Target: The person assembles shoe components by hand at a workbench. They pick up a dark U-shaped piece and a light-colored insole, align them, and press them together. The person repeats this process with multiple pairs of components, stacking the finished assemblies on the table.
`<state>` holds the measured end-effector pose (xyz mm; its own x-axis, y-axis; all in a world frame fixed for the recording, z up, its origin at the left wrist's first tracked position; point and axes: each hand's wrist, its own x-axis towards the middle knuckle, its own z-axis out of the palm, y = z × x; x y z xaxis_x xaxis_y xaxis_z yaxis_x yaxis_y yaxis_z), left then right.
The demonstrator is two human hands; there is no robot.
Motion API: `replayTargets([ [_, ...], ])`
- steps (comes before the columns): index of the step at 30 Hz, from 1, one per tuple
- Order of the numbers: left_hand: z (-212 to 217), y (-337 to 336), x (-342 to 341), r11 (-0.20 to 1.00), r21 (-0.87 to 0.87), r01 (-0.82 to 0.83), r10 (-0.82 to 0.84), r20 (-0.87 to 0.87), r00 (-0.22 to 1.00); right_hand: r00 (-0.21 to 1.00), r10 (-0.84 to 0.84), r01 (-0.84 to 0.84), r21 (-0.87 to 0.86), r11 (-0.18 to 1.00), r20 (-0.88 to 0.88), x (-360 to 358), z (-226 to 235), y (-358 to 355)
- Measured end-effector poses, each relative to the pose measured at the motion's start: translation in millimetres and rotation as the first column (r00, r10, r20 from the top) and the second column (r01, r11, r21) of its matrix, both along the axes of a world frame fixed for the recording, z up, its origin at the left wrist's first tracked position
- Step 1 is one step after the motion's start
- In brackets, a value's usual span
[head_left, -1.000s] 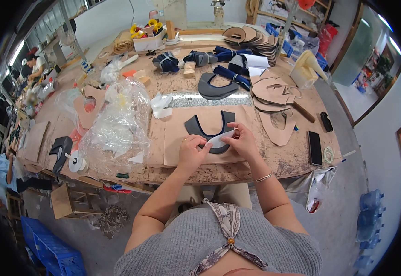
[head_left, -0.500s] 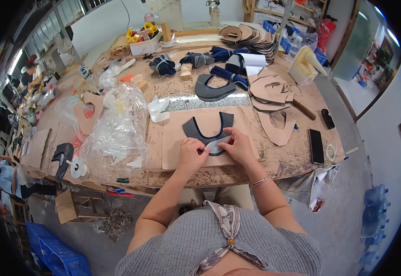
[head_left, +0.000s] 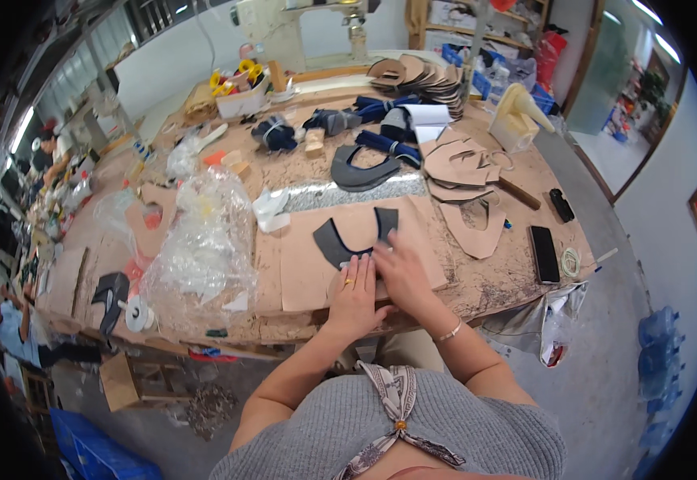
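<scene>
A dark grey U-shaped piece (head_left: pixel 330 242) with navy edging lies on a tan board (head_left: pixel 302 280) at the near side of the table, its two arms pointing away from me. My left hand (head_left: pixel 354 294) rests flat on the curved lower part, fingers straight and close together. Beside it, my right hand (head_left: pixel 403 276) reaches over the right part of the curve with its fingers stretched out and slightly blurred. Both hands cover most of the curve, so what lies beneath them is hidden. Neither hand grasps anything.
Beyond the board lies another dark U-shaped piece (head_left: pixel 356 178). Tan cut-outs (head_left: pixel 474 228) and a hammer-like wooden handle (head_left: pixel 518 193) are to the right, near a phone (head_left: pixel 544 254). Clear plastic bags (head_left: pixel 196 248) cover the left. A white spool (head_left: pixel 137 315) sits near the front edge.
Both hands have gone from pinching a pale, light-grey patch on the piece to lying flat over the curve. The patch is now covered. The view has shifted slightly.
</scene>
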<state>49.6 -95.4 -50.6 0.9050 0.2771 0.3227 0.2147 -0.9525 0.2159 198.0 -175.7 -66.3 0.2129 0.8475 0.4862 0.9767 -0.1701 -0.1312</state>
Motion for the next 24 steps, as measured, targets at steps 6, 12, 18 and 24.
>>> replayTargets([
  [6, -5.2, 12.7, -6.5, 0.999, 0.006, 0.049, -0.049, 0.022, 0.999, 0.948, -0.080, 0.046, -0.117, 0.992, -0.309, 8.8, 22.7, -30.2],
  [12, -17.7, 21.9, -30.2, 0.996, 0.050, 0.074, -0.080, 0.151, 0.985, 0.916, -0.377, 0.396, 0.157, 0.905, -0.136, 106.4, 1.2, -97.9],
  [18, -13.4, 17.1, -26.9, 0.997, 0.028, 0.073, -0.077, 0.199, 0.977, 0.867, -0.243, 0.268, -0.003, 0.963, -0.435, 140.5, 0.7, -125.1],
  [24, -12.7, 17.7, -33.4, 0.997, -0.005, 0.073, -0.070, 0.201, 0.977, 0.923, -0.183, 0.171, -0.066, 0.983, -0.338, 138.7, 18.6, -118.9],
])
